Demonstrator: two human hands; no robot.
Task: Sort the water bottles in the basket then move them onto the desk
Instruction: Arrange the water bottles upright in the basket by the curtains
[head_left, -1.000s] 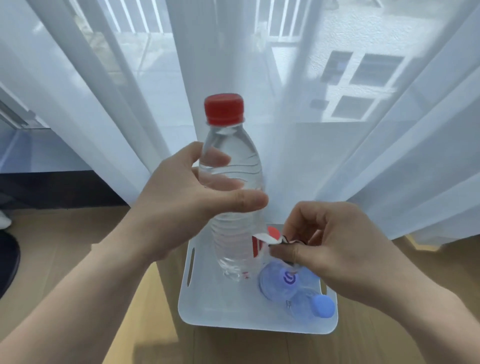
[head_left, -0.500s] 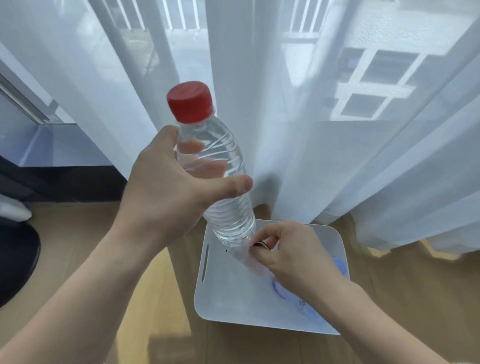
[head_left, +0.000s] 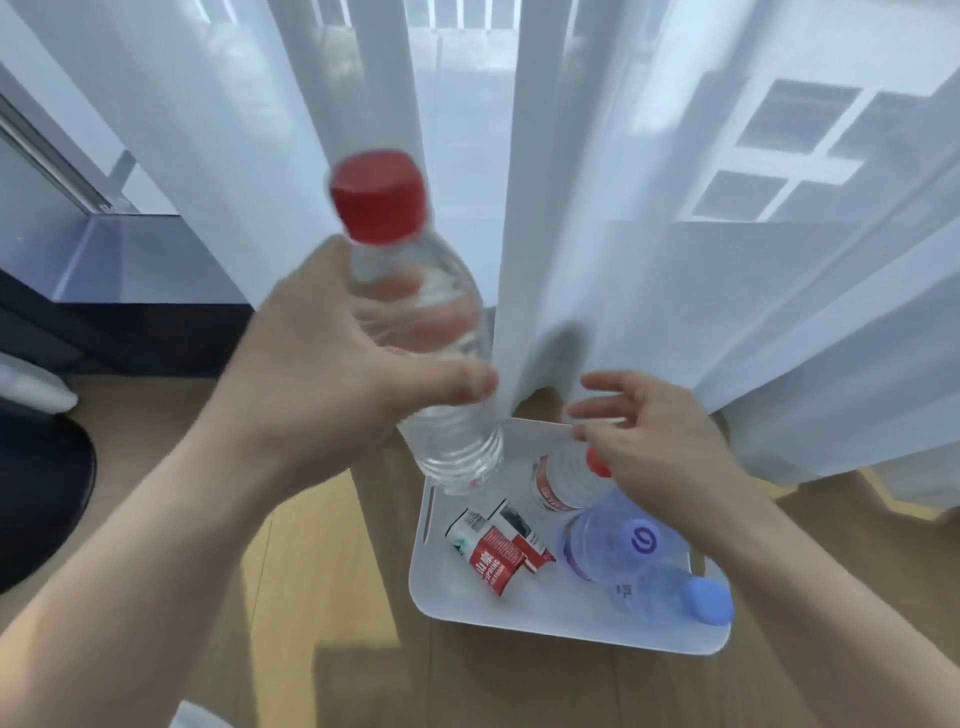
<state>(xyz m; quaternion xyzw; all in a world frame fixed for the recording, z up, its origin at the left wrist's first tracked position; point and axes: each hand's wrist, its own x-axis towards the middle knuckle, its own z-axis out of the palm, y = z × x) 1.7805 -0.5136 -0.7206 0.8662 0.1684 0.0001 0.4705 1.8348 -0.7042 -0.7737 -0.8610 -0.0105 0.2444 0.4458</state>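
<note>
My left hand (head_left: 322, 374) grips a clear, label-free water bottle with a red cap (head_left: 415, 332), tilted in the air above the far left corner of a white basket (head_left: 519, 618) on the wooden floor. In the basket lie a torn red and white label (head_left: 496, 548), a red-capped bottle with a red label (head_left: 563, 480) and a bluish bottle with a blue cap (head_left: 623, 551). My right hand (head_left: 660, 441) hovers over the basket's far side with fingers spread and nothing in it, partly covering the red-capped bottle.
Sheer white curtains (head_left: 675, 234) hang just behind the basket, down to the floor. A dark round object (head_left: 36, 499) sits on the floor at the left, below a dark window ledge (head_left: 130, 260). No desk is in view.
My right hand pulled the label off the held bottle, let it fall into the basket and opened. The left hand kept the bottle raised and tilted it. The camera view shifted downward.
</note>
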